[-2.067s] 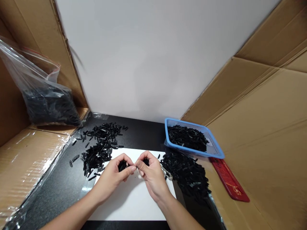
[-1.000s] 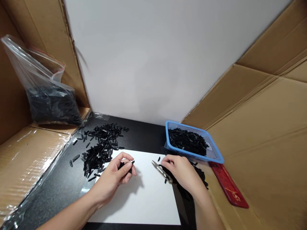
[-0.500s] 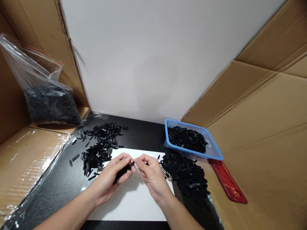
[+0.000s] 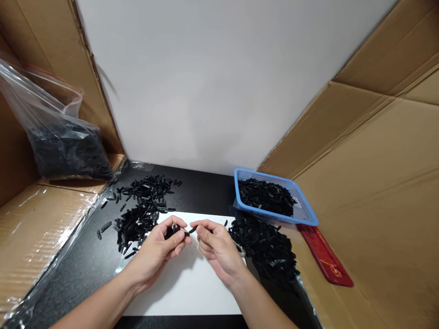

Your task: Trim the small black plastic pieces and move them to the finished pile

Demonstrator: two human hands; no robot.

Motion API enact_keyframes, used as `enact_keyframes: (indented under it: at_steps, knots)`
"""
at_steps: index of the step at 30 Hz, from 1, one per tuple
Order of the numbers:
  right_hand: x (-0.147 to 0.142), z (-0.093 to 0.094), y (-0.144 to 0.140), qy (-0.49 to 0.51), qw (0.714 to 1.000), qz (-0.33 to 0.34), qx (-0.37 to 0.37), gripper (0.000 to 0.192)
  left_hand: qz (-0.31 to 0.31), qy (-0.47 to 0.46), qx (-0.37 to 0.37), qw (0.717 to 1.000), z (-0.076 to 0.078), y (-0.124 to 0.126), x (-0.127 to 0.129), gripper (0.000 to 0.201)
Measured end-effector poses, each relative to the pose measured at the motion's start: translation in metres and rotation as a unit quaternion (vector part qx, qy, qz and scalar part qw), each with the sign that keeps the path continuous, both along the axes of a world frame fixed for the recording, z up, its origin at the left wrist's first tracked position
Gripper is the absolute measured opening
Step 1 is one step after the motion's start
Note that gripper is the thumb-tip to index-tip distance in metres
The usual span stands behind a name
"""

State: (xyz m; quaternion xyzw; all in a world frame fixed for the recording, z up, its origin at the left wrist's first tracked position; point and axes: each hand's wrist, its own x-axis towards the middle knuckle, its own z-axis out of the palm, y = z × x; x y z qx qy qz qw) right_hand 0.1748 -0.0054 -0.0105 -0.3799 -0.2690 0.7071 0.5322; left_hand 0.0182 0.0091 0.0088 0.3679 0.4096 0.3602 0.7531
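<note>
Above a white sheet [image 4: 192, 292], my left hand [image 4: 154, 251] is curled around several small black elongated pieces [image 4: 168, 232]. One black piece pokes out from its thumb and fingertip. Between thumb and forefinger, my right hand [image 4: 219, 249] pinches another slim black piece [image 4: 193, 229], its end close to the one at my left fingertips; I cannot tell whether they touch. A loose heap of similar pieces [image 4: 137, 221] lies left of my left hand. Beside my right hand is a denser black heap [image 4: 269, 251], with a shiny metal loop [image 4: 242, 251] partly hidden at its edge.
A blue plastic basket [image 4: 274, 215] holding black pieces stands at the back right. A red flat object [image 4: 327, 260] lies on cardboard at the right. At the left sits a clear zip bag [image 4: 70, 151] of dark contents. A white panel [image 4: 212, 91] and cardboard walls enclose the dark table.
My left hand has turned and closed further over its pieces. The piece in my right fingertips shows more of its length, angled toward the left hand. The view has shifted slightly.
</note>
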Motion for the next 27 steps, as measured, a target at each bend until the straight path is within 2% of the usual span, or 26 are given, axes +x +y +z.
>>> enact_keyframes:
  at_steps: [8,12,14,18,23,27]
  knots:
    - [0.0,0.002,-0.001,-0.04,0.999,-0.006,0.019,0.028,0.001,0.016,0.03,0.999,0.002,0.0,0.002,0.024]
    - [0.0,0.006,-0.002,0.013,0.999,-0.024,0.018,0.024,0.013,0.02,0.019,1.0,-0.001,0.0,0.001,0.024]
    - [-0.002,0.007,-0.003,0.033,0.999,-0.024,0.009,0.032,0.02,0.019,0.02,0.999,-0.002,-0.001,0.001,0.024]
    - [-0.011,0.003,-0.007,-0.023,1.0,-0.005,0.014,0.035,0.035,0.008,0.03,0.999,-0.002,-0.003,0.001,0.026]
    - [-0.019,-0.001,-0.009,-0.103,0.992,-0.062,0.039,0.028,0.035,-0.003,0.046,0.998,0.0,-0.005,0.003,0.028]
    - [-0.017,0.0,-0.008,-0.1,0.99,-0.091,0.04,0.025,0.032,-0.011,0.02,0.999,0.002,-0.006,0.003,0.026]
